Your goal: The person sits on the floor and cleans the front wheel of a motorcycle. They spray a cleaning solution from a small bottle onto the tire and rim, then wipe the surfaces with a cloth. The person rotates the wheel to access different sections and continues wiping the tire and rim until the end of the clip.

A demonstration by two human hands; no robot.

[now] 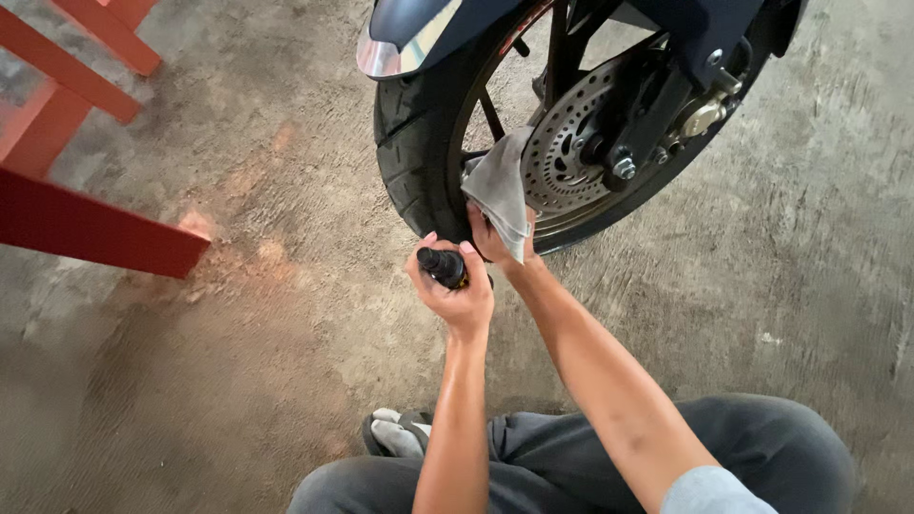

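A motorcycle front wheel with a black tyre and a drilled brake disc stands on the concrete floor ahead of me. My right hand grips a grey cloth and presses it against the rim near the tyre's lower edge. Just left of it, my left hand is closed around a small dark bottle with a black cap, held close to the tyre. Both forearms reach forward from my knees.
A red metal frame stands on the left. The brake caliper and fork leg are at the right of the wheel, a dark mudguard above the tyre. My grey trousers and a sandalled foot are at the bottom.
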